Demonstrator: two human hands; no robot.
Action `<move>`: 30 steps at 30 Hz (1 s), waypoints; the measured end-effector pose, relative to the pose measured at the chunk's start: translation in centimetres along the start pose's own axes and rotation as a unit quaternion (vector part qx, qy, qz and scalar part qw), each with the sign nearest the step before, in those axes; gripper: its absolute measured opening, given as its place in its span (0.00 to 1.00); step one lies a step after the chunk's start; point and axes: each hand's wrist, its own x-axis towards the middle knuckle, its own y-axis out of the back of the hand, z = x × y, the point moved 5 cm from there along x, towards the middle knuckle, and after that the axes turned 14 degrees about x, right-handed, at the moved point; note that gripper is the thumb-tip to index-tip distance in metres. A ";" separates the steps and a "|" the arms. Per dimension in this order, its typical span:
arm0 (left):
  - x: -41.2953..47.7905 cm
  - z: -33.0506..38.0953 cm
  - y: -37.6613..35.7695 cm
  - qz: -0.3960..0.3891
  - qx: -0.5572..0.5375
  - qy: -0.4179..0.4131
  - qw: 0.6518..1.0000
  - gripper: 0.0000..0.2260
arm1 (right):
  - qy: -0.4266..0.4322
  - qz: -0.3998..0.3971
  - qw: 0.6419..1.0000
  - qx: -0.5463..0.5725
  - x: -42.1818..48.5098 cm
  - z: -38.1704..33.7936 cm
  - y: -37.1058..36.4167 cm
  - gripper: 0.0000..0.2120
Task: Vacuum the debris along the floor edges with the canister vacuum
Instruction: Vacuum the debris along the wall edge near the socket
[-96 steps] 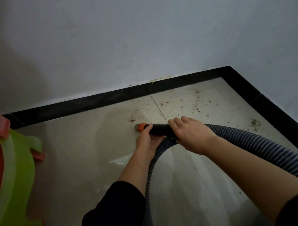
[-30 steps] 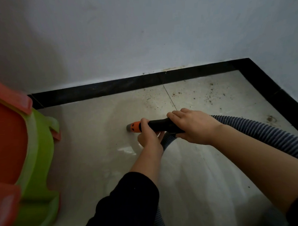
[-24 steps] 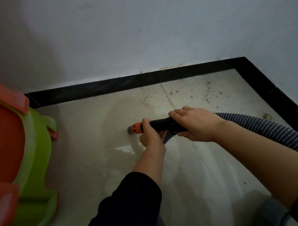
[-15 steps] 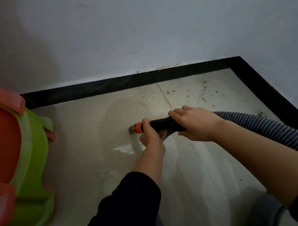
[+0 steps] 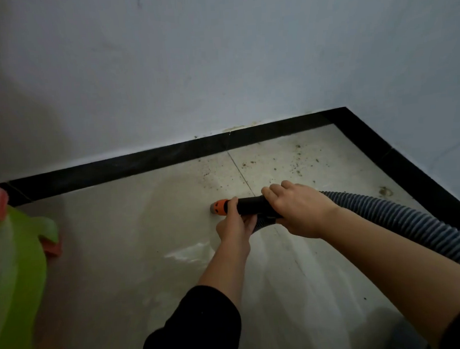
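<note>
Mid-sweep: left hand and right hand both grip the nozzle, tip on floor. Next: steer toward debris by the baseboard.

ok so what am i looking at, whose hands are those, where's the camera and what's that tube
No machine here, only a person. The camera is worn on their head and looks down, so you see their own arms. The left hand grips the vacuum nozzle just behind its orange tip; the right hand grips the black part farther back. The ribbed hose runs off to the right; the canister is out of view. The tip is down at the pale tile floor. Brown debris lies scattered beyond the hands, near the corner of the black skirting. The green and orange plastic thing at the left is only partly in view.
</note>
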 end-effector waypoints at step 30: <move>3.7 1.9 -2.1 -0.067 0.101 0.001 0.993 0.11 | -0.038 0.022 0.999 -0.001 1.2 1.9 -0.7 0.25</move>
